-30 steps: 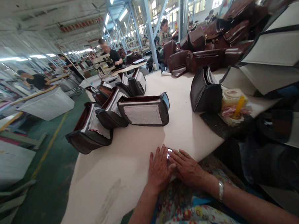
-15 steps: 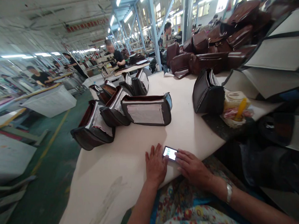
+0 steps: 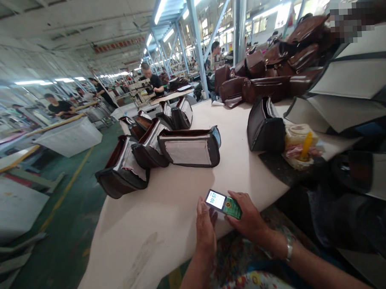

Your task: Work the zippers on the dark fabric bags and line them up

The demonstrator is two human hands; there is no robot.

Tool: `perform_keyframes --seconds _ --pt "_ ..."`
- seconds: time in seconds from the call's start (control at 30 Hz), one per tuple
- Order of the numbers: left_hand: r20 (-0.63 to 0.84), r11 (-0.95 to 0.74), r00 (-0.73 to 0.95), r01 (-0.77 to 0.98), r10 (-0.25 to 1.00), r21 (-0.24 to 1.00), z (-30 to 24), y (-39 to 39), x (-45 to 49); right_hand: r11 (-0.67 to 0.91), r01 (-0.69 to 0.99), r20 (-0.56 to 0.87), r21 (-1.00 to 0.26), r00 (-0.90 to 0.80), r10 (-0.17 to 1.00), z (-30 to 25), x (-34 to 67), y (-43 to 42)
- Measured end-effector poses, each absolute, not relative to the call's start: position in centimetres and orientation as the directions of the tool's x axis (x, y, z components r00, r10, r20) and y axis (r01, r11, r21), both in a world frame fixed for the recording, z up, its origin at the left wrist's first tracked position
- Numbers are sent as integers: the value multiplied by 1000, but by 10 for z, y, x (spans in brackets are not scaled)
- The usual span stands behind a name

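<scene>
A small phone (image 3: 222, 203) with a lit screen and green keypad is held just above the near edge of the pale table (image 3: 170, 213). My right hand (image 3: 249, 222) grips its keypad end from the right, fingers curled under it. My left hand (image 3: 205, 229) rests beside the phone's screen end, its fingertips touching the phone. A metal watch sits on my right wrist (image 3: 289, 251). Beyond my hands lies a dark bag shell (image 3: 189, 147) with a white panel facing me.
More half-made dark bags (image 3: 123, 169) run along the table's left side. An upright black bag (image 3: 264, 126) and a wrapped bundle (image 3: 298, 145) stand at right, brown finished bags (image 3: 266, 69) pile behind, and white-panelled pieces (image 3: 353, 82) stack far right. Other people work at distant tables.
The phone, earlier covered by both hands on the table, has been uncovered and lifted. Now its screen and keypad show, and my right hand holds it.
</scene>
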State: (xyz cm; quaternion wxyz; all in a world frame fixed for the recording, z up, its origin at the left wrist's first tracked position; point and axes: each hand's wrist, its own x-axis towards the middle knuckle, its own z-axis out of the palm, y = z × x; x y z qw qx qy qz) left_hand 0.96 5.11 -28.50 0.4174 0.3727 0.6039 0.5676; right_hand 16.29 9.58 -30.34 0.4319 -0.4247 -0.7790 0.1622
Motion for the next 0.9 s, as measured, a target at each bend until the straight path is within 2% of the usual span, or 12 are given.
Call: perform_keyframes --seconds 0.1,0.17,0.33,0.4,0.47,0.57,0.63,0.7,0.77,0.9 --pt "-201 115 -301 -280 932 953 -261 48 31 603 466 583 -648 -207 786 -288 161 89" --pt "-236 122 -264 -387 935 914 -246 49 41 618 439 607 -652 -186 773 -279 161 85" --pt "-274 169 -164 -473 948 865 -219 50 49 645 396 637 -653 -174 751 -262 172 74" --pt "-294 211 -107 -476 950 854 -209 47 49 627 328 597 -707 -199 777 -256 182 72" --pt "-314 254 -50 -475 948 843 -201 43 49 520 220 485 -825 -196 852 -249 192 75" --pt "-329 304 28 -462 944 833 -191 37 50 260 17 252 -965 -195 948 -234 203 86" --pt "-295 307 97 -433 951 848 -185 34 52 102 -127 137 -987 -309 941 -222 206 95" --pt "-231 279 172 -360 958 890 -178 32 52 -26 -208 76 -978 -467 881 -209 208 101" --pt "-194 247 218 -247 956 937 -171 31 52 -55 -177 55 -983 -562 826 -198 209 103" --pt "-223 238 281 -19 933 971 -165 27 51 72 -17 68 -997 -609 790 -184 214 102"
